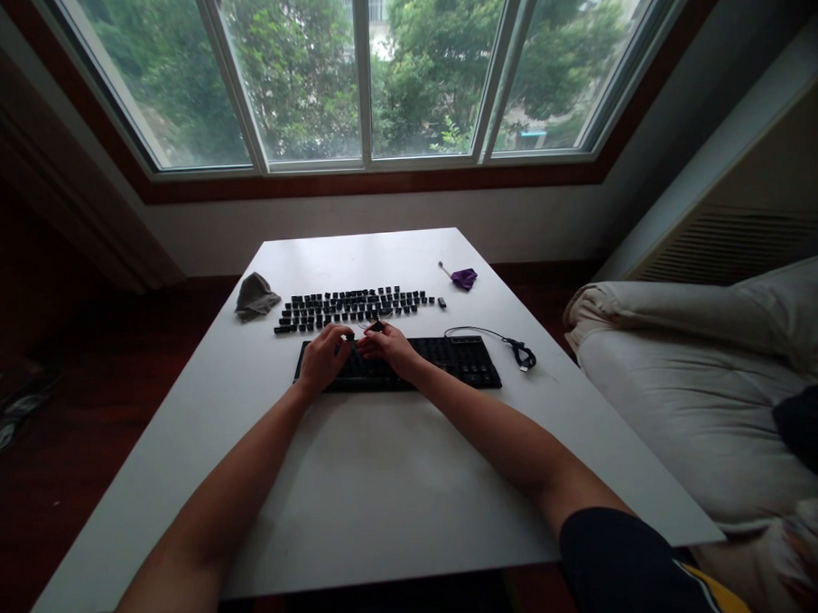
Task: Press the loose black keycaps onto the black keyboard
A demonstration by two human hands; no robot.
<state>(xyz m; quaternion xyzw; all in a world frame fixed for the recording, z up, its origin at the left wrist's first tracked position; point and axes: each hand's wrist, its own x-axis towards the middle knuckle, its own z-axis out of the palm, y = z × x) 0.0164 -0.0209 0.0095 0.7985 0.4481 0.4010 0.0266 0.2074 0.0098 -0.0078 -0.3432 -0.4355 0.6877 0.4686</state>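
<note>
A black keyboard [456, 360] lies on the white table, with many of its keys taken off. Over its left part, my left hand [325, 359] is closed, with a small black keycap [349, 337] at its fingertips. Close beside it, my right hand [389, 347] pinches a small dark tool [377, 326] with thin wires, apparently a keycap puller. The fingers partly hide it. Beyond the hands, several rows of loose black keycaps [355, 302] are laid out on the table.
A grey cloth [255, 297] lies at the far left of the table [363, 489]. At the far right are a purple cloth [464, 279] and a thin brush-like stick [443, 268]. The coiled cable [521, 354] lies right of the keyboard. A sofa [671, 403] stands to the right.
</note>
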